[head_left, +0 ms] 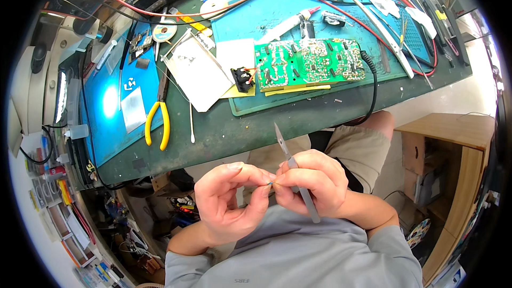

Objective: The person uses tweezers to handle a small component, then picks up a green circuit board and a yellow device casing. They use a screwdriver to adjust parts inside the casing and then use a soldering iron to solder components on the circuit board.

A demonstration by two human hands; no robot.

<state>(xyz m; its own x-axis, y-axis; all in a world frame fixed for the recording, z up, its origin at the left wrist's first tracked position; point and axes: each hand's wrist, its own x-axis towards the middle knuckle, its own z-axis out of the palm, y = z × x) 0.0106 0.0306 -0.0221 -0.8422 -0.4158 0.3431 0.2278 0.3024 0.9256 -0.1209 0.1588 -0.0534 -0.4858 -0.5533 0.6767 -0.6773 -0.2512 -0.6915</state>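
Observation:
My left hand (230, 197) and my right hand (312, 181) meet in front of my chest, below the workbench edge. Their fingertips pinch a tiny yellowish part (270, 183) between them. A grey-handled scalpel (296, 176) also rests in my right hand, with its blade pointing up toward the bench. On the bench above, a green circuit board (309, 64) lies on a blue-green mat (320, 21), with a black connector (242, 79) at its left end.
Yellow-handled pliers (158, 122) lie on a blue mat (106, 128) at left, beside white paper sheets (197, 72). Solder rolls (164, 32), a white tube (288, 24), red and black leads and tools crowd the back. A wooden cabinet (453, 138) stands at right.

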